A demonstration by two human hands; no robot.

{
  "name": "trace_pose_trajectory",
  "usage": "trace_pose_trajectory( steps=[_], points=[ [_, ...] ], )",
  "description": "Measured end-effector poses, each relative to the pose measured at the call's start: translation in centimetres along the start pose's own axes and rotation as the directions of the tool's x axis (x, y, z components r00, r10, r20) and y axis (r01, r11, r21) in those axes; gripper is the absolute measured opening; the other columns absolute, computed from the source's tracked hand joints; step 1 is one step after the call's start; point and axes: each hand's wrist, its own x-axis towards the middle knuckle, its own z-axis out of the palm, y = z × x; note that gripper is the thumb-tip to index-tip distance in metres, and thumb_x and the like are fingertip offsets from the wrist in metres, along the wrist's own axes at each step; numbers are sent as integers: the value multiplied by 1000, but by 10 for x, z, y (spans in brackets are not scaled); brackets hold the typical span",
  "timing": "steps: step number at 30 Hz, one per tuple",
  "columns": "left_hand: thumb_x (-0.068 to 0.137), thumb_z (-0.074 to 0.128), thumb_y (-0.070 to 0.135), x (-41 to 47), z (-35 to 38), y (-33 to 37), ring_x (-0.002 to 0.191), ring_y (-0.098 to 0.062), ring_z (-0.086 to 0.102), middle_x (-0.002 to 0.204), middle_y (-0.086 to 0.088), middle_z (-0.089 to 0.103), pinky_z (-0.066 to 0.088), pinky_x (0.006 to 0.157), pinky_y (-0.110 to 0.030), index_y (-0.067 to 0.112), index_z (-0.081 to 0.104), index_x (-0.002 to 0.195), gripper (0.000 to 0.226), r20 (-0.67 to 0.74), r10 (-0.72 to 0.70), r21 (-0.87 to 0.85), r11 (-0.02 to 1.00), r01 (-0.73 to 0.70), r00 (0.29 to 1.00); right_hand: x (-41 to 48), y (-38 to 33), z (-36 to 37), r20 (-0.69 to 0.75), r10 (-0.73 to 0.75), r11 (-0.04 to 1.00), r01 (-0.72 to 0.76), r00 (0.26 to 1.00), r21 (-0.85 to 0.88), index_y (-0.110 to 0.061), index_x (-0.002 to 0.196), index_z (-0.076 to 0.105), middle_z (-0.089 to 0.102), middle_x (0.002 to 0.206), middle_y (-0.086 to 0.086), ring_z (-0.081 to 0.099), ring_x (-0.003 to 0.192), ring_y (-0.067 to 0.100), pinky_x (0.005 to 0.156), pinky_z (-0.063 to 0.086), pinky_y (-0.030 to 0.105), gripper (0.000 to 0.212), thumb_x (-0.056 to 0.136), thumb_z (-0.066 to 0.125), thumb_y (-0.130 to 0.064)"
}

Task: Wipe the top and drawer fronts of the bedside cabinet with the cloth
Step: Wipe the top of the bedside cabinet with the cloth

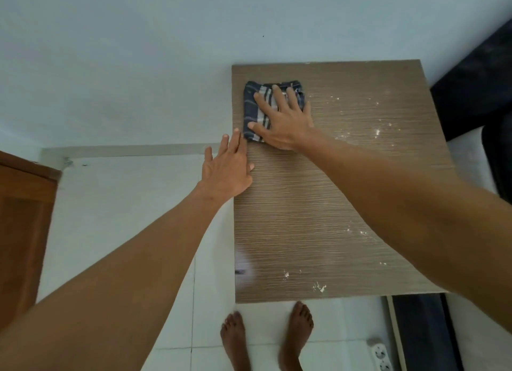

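The bedside cabinet's wood-grain top fills the middle right of the head view; its drawer fronts are hidden below. A folded dark blue cloth with white stripes lies flat near the top's far left corner. My right hand presses flat on the cloth with fingers spread. My left hand rests on the top's left edge, fingers apart, holding nothing. White specks dot the right side and the near edge of the top.
A pale wall stands behind the cabinet. A dark bed sits to the right. White floor tiles lie to the left, with a brown door at the far left. My bare feet and a white power strip are below.
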Motion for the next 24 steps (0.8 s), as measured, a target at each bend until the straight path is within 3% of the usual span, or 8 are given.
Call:
trace_pose_trajectory(
  steps=[9, 12, 18, 24],
  points=[
    [97, 43, 30, -23, 3, 7, 148, -25, -2, 162, -5, -3, 10, 116, -56, 12, 3, 153, 71, 44, 7, 93, 996, -11, 999, -119, -5, 38, -4, -23, 1000, 23, 1000, 16, -39, 153, -4, -7, 163, 2, -8, 148, 27, 118, 10, 54, 62, 98, 17, -60],
    [96, 45, 30, -38, 7, 12, 148, -25, -2, 162, -6, -3, 10, 116, -56, 12, 3, 153, 73, 57, 29, 81, 996, -34, 998, -164, -10, 56, -59, -59, 998, 59, 997, 0, -36, 154, 6, 4, 163, 4, 3, 149, 30, 116, 17, 53, 61, 98, 20, -57],
    [94, 48, 26, -57, 14, 22, 148, -26, -1, 162, -6, -2, 11, 117, -56, 11, 5, 152, 74, 68, 63, 97, 993, -69, 996, -242, -21, 84, -119, -147, 988, 141, 982, -57, -26, 147, 38, 37, 153, 8, 41, 131, 34, 89, 45, 52, 57, 96, 32, -50],
    [97, 44, 28, -68, 22, 28, 148, -26, -2, 162, -6, -3, 12, 116, -57, 11, 4, 152, 70, 70, 65, 94, 993, -71, 995, -301, -26, 105, -204, -340, 940, 328, 918, -91, -18, 140, 48, 50, 142, 11, 46, 108, 29, 74, 50, 43, 52, 93, 39, -40]
  ],
)
